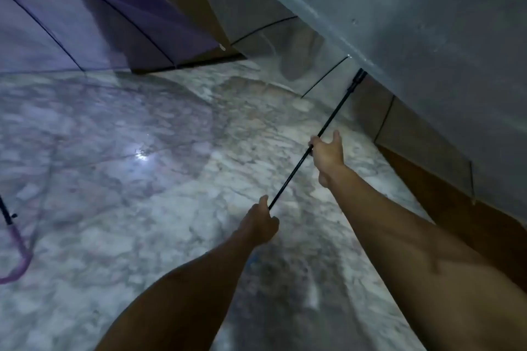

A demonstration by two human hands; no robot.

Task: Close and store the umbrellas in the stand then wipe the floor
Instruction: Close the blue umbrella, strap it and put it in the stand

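Black shaft (pixel 328 128) of clear umbrella (pixel 427 23) (open), gripped by left hand (pixel 261 221), right hand (pixel 326 151)

Open umbrellas (pixel 427 23) crowd above; marble floor (pixel 142 165) lies open.

Two forearms, bare from elbow to wrist, no sleeves in view. Left hand (pixel 261 222) and right hand (pixel 328 152) bare too, without gloves. No rings, watch or bands to be seen on fingers or wrists. Lean, with tendons and veins raised along right forearm. Nothing else of body inside view.
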